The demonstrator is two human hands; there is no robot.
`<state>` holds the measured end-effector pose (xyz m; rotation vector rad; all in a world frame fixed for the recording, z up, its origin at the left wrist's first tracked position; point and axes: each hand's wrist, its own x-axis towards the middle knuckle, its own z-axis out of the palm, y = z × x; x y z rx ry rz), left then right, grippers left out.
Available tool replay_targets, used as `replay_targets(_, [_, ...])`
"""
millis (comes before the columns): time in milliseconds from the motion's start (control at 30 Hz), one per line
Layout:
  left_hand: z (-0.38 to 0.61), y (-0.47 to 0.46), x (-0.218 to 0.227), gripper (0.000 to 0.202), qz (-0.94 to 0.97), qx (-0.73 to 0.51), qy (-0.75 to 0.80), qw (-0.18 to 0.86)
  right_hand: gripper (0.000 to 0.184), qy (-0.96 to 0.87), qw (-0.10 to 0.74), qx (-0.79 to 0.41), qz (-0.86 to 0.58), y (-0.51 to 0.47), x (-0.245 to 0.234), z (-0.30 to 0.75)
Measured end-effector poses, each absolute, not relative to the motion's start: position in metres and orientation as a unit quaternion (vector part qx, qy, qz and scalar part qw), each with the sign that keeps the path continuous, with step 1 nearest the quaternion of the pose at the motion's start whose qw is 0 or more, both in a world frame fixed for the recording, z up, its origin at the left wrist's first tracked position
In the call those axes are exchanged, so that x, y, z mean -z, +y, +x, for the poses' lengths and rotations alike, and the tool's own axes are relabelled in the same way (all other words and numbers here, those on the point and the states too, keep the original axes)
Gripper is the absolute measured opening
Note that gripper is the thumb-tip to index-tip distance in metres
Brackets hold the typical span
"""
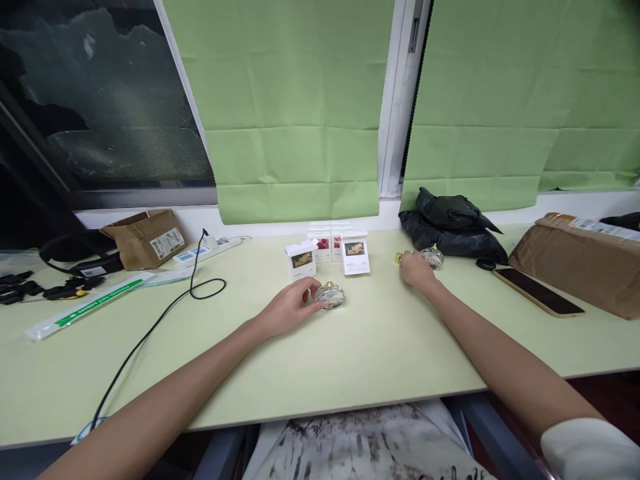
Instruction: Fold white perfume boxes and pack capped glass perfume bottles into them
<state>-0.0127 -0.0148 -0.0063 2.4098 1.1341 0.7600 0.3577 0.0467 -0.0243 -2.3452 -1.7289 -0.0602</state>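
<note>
Left hand: gripping glass bottle.
Right hand: just beside gold cap; grip I cannot tell.
Desk, back edge: small boxes, black bags.

The right hand partly hides a glass bottle; print on the white boxes is unreadably small

A phone is lying beside a brown parcel — black bags are resting before a green curtain — and a cardboard box is standing near a power strip.
</note>
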Motion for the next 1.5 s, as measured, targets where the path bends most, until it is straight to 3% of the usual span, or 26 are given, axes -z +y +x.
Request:
replay_targets(267, [-0.013, -0.015, 0.007, 0.038, 0.855, -0.26, 0.41, 0.184, 0.036, -0.62, 0.103, 0.001, -0.778, 0.036, 0.015, 0.348])
replay_targets(500, [-0.013, -0.014, 0.006, 0.037, 0.859, -0.254, 0.404, 0.186, 0.016, -0.745, 0.153, -0.053, -0.647, 0.008, 0.003, 0.301])
replay_targets(667, [-0.012, -0.015, 0.006, 0.035, 0.858, -0.266, 0.397, 0.185, 0.017, -0.798, 0.365, -0.194, -0.438, -0.015, 0.004, 0.257])
replay_targets(800, [-0.012, -0.014, 0.007, 0.033, 0.858, -0.274, 0.393, 0.185, 0.013, -0.795, 0.43, -0.214, -0.372, -0.026, 0.005, 0.245])
replay_targets(1500, [-0.012, -0.013, 0.008, 0.035, 0.863, -0.273, 0.388, 0.173, 0.013, -0.8, 0.45, -0.175, -0.356, -0.023, 0.007, 0.249])
